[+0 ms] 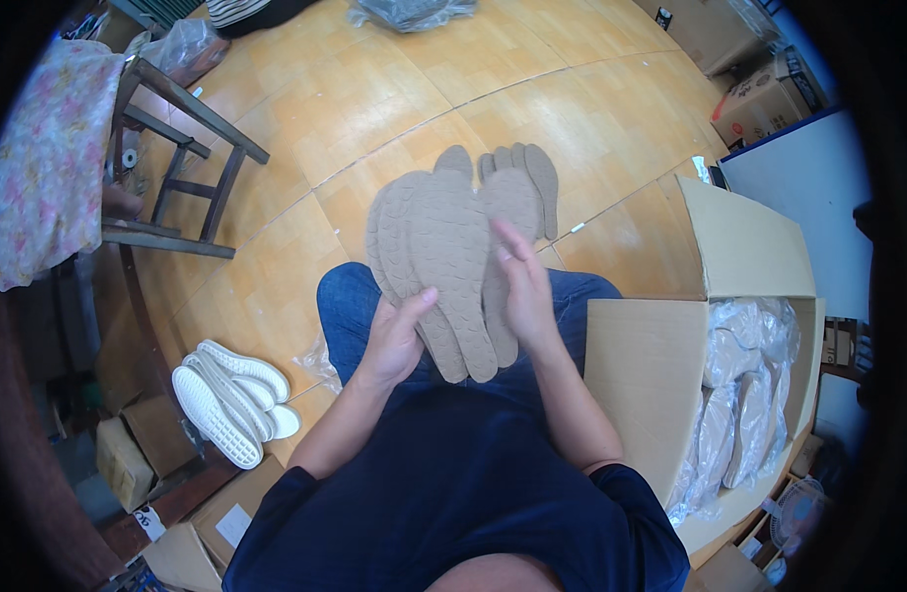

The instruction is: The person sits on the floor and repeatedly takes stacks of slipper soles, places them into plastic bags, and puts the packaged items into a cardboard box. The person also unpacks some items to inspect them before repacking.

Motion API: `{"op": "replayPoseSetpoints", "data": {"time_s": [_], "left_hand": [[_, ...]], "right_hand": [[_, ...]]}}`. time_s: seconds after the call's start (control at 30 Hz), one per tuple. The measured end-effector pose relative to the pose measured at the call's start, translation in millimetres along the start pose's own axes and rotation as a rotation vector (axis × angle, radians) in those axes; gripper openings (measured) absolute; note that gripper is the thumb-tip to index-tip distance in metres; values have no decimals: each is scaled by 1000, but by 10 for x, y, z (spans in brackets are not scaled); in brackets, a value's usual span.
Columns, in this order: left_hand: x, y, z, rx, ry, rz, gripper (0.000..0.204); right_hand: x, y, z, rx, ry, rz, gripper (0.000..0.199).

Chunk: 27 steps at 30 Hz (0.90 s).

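Several brown insoles [451,237], covered in small curved marks, are fanned out above my lap. My left hand [394,340] grips them near their narrow ends, its thumb lying on top and its other fingers hidden beneath. At the right edge of the fan is my right hand [524,286], with fingers stretched out and slightly blurred; whether they touch the insole beside them I cannot tell. Just beyond the fan, more brown insoles [543,183] lie overlapping on the floor, partly covered by the ones I hold.
White shoe soles [217,409] lie on the floor to my left. An open cardboard box [641,375] with plastic-wrapped insoles [744,395] stands at my right. A dark wooden stool [192,187] is at the far left, beside a floral cloth [49,148]. Cartons [759,104] sit at the far right.
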<state>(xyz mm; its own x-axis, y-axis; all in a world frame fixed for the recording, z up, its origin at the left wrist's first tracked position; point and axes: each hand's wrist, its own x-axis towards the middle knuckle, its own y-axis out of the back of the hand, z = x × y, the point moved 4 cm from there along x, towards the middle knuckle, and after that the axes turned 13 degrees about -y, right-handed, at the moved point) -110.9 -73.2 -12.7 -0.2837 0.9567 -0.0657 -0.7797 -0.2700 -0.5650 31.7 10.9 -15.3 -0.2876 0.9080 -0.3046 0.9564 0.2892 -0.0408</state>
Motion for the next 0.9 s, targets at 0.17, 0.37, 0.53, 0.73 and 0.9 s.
{"op": "replayPoseSetpoints", "data": {"time_s": [0.17,0.37,0.53,0.73,0.9], "left_hand": [[-21,53,-54,-2,91,86,41],[78,176,26,-31,152,-38,38],[116,53,-112,222,-139,81,37],[123,175,9,-100,58,94,46],[189,103,-103,-80,-29,116,53]], "right_hand": [[-20,-114,62,254,-43,-89,53],[87,41,34,301,-83,25,56],[-20,-234,32,384,-31,-124,57],[120,-20,34,237,9,66,69],[153,-82,130,154,-53,-2,68]]}}
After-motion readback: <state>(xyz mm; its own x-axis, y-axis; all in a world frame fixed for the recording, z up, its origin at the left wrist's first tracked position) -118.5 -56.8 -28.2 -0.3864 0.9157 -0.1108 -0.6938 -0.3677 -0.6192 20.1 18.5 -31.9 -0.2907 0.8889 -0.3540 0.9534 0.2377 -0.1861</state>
